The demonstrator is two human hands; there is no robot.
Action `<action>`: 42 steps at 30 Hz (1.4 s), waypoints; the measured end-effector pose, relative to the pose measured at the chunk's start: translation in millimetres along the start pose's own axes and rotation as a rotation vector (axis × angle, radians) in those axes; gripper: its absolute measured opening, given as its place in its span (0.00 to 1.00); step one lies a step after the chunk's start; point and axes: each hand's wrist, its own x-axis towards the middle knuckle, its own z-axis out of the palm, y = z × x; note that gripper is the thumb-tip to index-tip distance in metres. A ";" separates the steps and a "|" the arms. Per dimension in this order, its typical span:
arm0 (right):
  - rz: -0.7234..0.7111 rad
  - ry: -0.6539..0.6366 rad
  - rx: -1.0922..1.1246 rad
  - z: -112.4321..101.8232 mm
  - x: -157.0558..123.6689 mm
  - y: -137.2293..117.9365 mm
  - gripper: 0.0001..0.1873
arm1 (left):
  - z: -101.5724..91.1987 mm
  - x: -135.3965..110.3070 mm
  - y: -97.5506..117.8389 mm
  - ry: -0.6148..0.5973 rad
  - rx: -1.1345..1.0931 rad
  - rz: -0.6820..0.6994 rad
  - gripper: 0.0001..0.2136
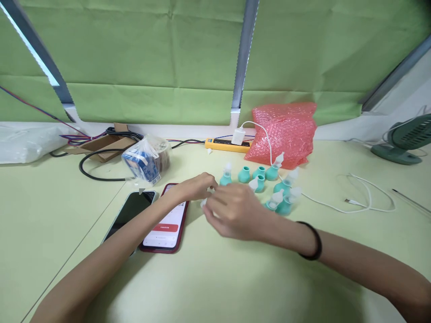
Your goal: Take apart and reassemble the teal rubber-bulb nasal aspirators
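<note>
My left hand and my right hand meet at the middle of the pale green table. Both have their fingers curled together around a small white piece that is mostly hidden between them. Just behind the hands stand several small teal bulb-shaped parts, some with clear white tips. A black band circles my right wrist. My left forearm lies over two phones.
A red-cased phone with a lit screen and a dark phone lie at the left. Behind are a plastic bag with tape rolls, a cardboard box, a yellow power strip, pink bubble wrap, a white cable and a green fan.
</note>
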 end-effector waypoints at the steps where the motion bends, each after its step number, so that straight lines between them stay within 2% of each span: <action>1: -0.040 -0.083 0.030 11.4 -4.2 -5.9 0.11 | -1.8 0.1 1.4 -0.029 0.002 0.025 0.11; 4: 0.015 -0.141 0.040 41.4 -13.1 -13.9 0.10 | -10.9 0.2 8.9 -0.098 0.059 0.072 0.08; 7: 0.123 -0.155 0.047 55.1 -15.9 -10.8 0.11 | -23.2 -1.0 19.1 -0.029 0.043 0.069 0.07; 12: 0.282 -0.192 0.088 61.2 -10.2 2.9 0.12 | -41.5 -4.2 28.8 0.096 -0.110 0.021 0.16; 20: 0.353 -0.223 0.133 58.3 8.9 6.1 0.10 | -53.2 -8.0 33.5 0.099 -0.473 -0.049 0.08; 26: 0.316 -0.256 0.134 65.7 14.4 5.2 0.12 | -56.9 -11.0 34.5 0.130 -0.680 -0.058 0.07; 32: 0.271 -0.293 0.114 72.6 18.4 12.5 0.09 | -55.4 -11.9 37.9 0.106 -0.741 -0.054 0.08; 37: 0.062 -0.257 0.114 56.8 7.6 -1.1 0.14 | -54.7 -14.1 42.0 0.016 -0.728 -0.022 0.08; 40: -0.122 -0.268 0.176 38.9 -11.5 -11.1 0.14 | -56.2 -17.5 48.3 -0.039 -0.702 0.009 0.15; 42: -0.203 -0.226 0.238 23.4 -24.5 -13.8 0.12 | -56.7 -20.0 54.5 -0.072 -0.651 0.046 0.14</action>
